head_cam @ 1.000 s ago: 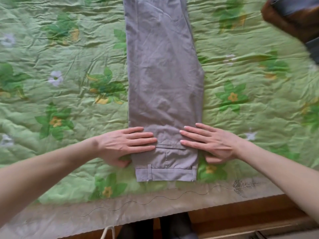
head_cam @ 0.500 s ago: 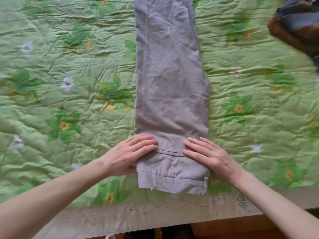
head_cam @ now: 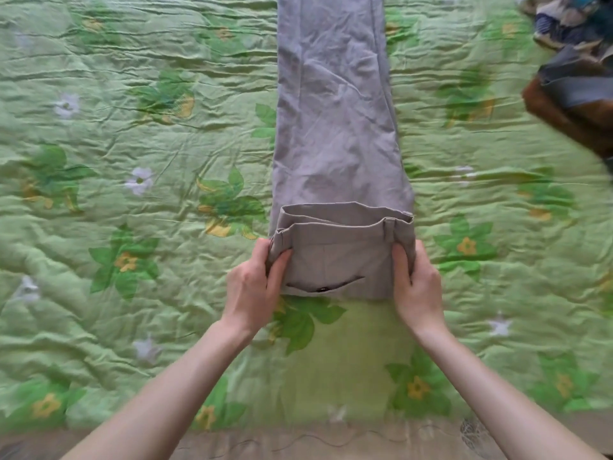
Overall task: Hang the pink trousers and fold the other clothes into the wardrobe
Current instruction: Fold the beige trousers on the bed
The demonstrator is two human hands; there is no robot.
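Note:
Grey-mauve trousers (head_cam: pixel 335 127) lie lengthwise on the bed, legs folded together and running off the top of the view. Their waistband end is turned over onto the legs, so a back pocket with a dark button faces up. My left hand (head_cam: pixel 253 287) grips the left edge of that folded part, thumb on top. At the right edge my right hand (head_cam: pixel 416 283) grips it the same way.
A green quilt (head_cam: pixel 132 227) with a flower print covers the bed; its beige border runs along the bottom. A pile of other clothes (head_cam: pixel 577 81), brown, grey and dark blue, lies at the upper right.
Both hands lay flat on the waistband end before. Now they grip its sides, and the waistband has been lifted and folded away from me over the legs.

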